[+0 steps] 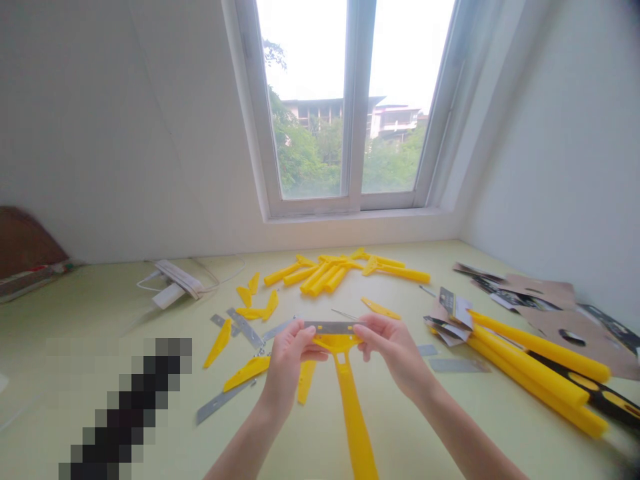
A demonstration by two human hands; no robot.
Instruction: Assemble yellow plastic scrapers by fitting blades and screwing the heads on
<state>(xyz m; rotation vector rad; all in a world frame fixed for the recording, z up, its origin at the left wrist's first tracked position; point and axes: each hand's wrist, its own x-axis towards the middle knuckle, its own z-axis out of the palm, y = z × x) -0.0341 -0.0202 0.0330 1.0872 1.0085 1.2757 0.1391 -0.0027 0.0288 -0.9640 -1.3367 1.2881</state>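
Note:
My left hand (289, 353) pinches the left end of a grey metal blade (333, 327) against the head of a yellow scraper (350, 407). At the blade's other end, the thumb and fingers of my right hand (387, 340) grip the same scraper head. Its long handle points down toward me. A thin metal rod (344, 313) juts out leftward by my right fingers; its other end is hidden. Around my left hand lie loose yellow clamp plates (247, 373), flat grey blades (223, 403) and small screws (261, 352).
Several yellow scraper handles (325, 275) are heaped near the window. To the right, long yellow scrapers (540, 363) with card labels lie beside flattened cardboard packaging (545, 293). A white power strip (179, 277) with cables is at back left. A pixelated dark patch covers the lower left.

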